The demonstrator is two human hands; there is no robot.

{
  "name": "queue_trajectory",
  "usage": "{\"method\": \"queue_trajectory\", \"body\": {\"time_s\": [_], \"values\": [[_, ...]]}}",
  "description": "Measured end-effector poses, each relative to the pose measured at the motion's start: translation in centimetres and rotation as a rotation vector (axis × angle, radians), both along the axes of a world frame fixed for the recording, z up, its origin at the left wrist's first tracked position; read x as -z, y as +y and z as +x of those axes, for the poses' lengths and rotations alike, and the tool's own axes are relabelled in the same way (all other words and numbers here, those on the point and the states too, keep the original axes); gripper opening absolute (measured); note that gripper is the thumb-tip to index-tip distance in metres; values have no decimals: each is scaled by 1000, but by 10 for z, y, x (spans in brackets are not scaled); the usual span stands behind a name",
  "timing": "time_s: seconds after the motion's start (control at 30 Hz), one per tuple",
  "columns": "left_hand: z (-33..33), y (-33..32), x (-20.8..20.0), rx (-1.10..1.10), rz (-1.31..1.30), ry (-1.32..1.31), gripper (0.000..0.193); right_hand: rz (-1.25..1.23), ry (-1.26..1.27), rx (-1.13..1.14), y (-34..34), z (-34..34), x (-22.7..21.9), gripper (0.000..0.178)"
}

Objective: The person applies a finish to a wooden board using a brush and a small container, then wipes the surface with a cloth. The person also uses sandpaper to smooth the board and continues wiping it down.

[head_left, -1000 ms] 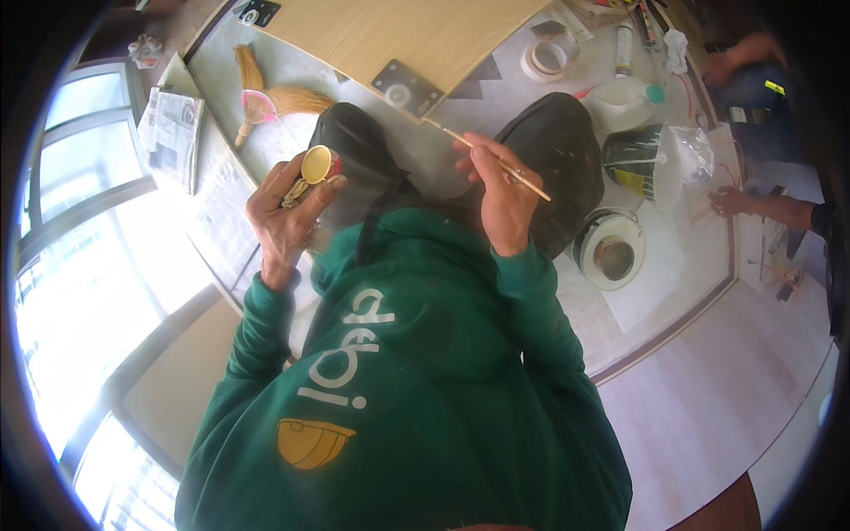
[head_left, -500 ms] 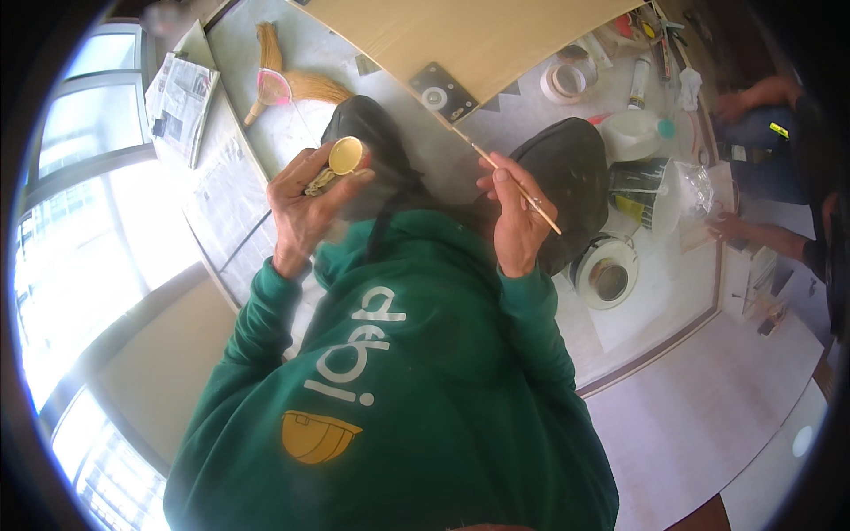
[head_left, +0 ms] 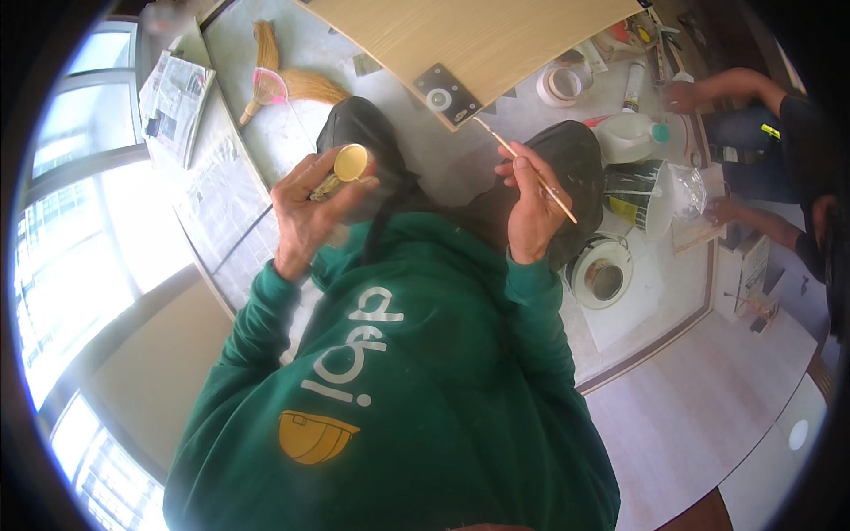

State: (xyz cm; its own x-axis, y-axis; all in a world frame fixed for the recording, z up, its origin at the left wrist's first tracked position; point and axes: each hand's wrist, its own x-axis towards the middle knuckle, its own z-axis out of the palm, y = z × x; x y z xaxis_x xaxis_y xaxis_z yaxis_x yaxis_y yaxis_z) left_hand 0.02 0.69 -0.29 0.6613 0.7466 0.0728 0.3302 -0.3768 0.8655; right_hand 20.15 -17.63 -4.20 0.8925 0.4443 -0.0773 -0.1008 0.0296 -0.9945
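Two hands in my remote view, each loaded. Right hand (head_left: 531,202): grasping a thin brush (head_left: 556,197). Thumb and index finger pinch the shaft, parted by little more than its thickness; the other fingers curl loosely. Left hand (head_left: 304,212): grasping a small cup (head_left: 351,163). Thumb and fingers are bowed apart by the cup's width, with some fingertips hidden from me. Against that palm sits a pale ridged piece (head_left: 324,188), too small to identify.

Orientation, brush: long axis diagonal, tip to the upper left, butt to the lower right. The tip is at the near corner of a pale wooden board (head_left: 496,40); I cannot tell if it touches. Orientation, cup: its round, pale-yellow end faces up toward my camera, red showing on its side. I read it as held in the air, near the left knee (head_left: 359,124).

Outward: a black plate (head_left: 445,95) with a round centre lies on the board's near corner. Near the left edge of the grey surface (head_left: 668,288) lies a broom (head_left: 312,86) with pink binding. Toward the right edge I log a tape roll (head_left: 562,87), a white jug (head_left: 627,139) with a teal cap, a dark bucket (head_left: 633,193) and a round white-rimmed tin (head_left: 604,276). Another person's hand (head_left: 724,211) is near that edge.
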Motion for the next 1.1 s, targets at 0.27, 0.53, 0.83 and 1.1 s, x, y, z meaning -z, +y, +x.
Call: {"method": "queue_trajectory", "body": {"time_s": [0.27, 0.53, 0.83, 1.1], "values": [[3, -5, -4, 12, -9, -1, 41, 14, 2, -31, 2, -1, 2, 24], [3, -2, -9, 19, -34, 5, 40, 9, -38, 54, 3, 17, 1, 25], [5, -2, -7, 24, 21, 67, 41, 12, -40, 50, 3, 25, 1, 25], [11, -10, -11, 43, -24, 89, 40, 50, -50, 84, 10, 52, 8, 26]]}}
